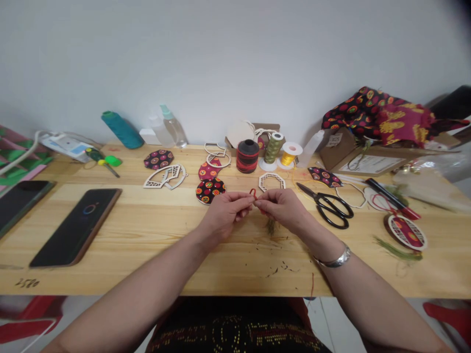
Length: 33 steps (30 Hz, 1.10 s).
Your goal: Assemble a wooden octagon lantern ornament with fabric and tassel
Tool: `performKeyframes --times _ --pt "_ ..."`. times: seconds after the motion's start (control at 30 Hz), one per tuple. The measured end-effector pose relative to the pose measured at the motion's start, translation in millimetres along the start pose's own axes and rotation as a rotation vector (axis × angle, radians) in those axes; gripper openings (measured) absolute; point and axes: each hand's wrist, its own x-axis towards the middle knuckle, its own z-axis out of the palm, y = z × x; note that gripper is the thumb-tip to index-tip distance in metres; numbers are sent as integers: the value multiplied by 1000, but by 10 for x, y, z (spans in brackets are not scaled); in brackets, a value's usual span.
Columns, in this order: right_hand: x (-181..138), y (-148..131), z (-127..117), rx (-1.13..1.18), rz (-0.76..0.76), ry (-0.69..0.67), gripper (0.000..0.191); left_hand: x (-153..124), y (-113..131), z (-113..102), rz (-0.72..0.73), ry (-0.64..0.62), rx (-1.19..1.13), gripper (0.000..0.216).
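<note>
Above the middle of the wooden table (158, 245), my left hand (230, 208) and my right hand (279, 206) meet fingertip to fingertip. Both are closed in a pinch on a short red cord (253, 192), which forms a small loop standing up between them. Below my right hand hangs or lies a dark green tassel (271, 226); whether it joins the cord is hidden. Just beyond my hands are a round fabric-covered piece (209, 190) and an octagonal wooden frame (271, 181). Black-handled scissors (329, 203) lie to the right of my right hand.
Thread spools, a red-black one (247, 157) and a yellow one (290, 153), stand behind. A finished-looking ornament (406, 231) lies at right, near a cardboard box (353, 152) with patterned cloth. Phones, one here (79, 225), lie left. A teal thread cone (122, 130) leans against the wall.
</note>
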Motion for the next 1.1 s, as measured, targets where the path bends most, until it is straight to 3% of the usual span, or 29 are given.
performKeyframes --times 0.27,0.57,0.73,0.93,1.1 --pt "10 17 -10 -11 -16 -9 21 7 3 -2 -59 -71 -109 22" --pt "7 -7 -38 -26 -9 -34 18 18 -3 -15 -48 -15 -73 20" --pt "6 -63 -104 -78 -36 48 15 23 2 -12 12 55 -25 20" --pt "-81 -92 -51 -197 -192 163 15 8 19 15 67 159 29 20" --pt "-189 -25 113 -517 -443 209 16 15 3 11 64 137 -33 18"
